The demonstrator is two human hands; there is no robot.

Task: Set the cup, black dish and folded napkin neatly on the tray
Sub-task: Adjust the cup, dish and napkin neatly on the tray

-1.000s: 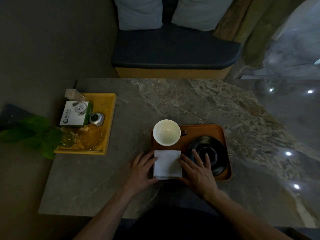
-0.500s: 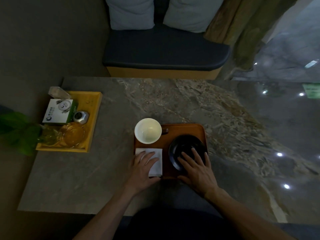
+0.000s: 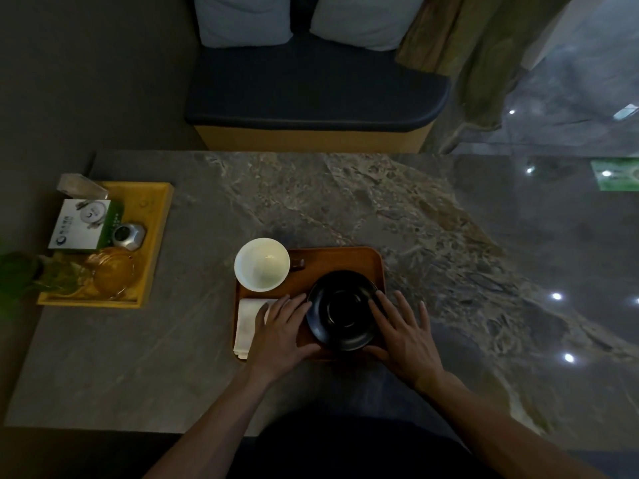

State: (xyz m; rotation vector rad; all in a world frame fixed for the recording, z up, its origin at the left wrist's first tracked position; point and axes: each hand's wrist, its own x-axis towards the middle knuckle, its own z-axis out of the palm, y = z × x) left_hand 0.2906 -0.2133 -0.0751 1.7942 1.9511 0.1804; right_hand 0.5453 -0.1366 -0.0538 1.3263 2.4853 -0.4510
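A brown tray (image 3: 345, 259) lies on the marble table in front of me. On its far left corner stands a white cup (image 3: 261, 264), empty. The black dish (image 3: 344, 311) sits on the tray's near right part. A folded white napkin (image 3: 246, 321) lies on the near left corner. My left hand (image 3: 281, 335) rests flat, partly over the napkin, its fingertips touching the dish's left rim. My right hand (image 3: 403, 331) lies with spread fingers against the dish's right rim. Both hands flank the dish.
A yellow tray (image 3: 157, 236) at the table's left holds a white and green box (image 3: 83, 224), a small silver object (image 3: 128, 235) and glassware (image 3: 112, 273). A green plant (image 3: 20, 274) is at the far left. A cushioned bench (image 3: 311, 98) stands beyond the table.
Both hands left the napkin's sides. The left hand moved onto the napkin, then right to the dish's left rim; the right hand moved to the dish's right rim.
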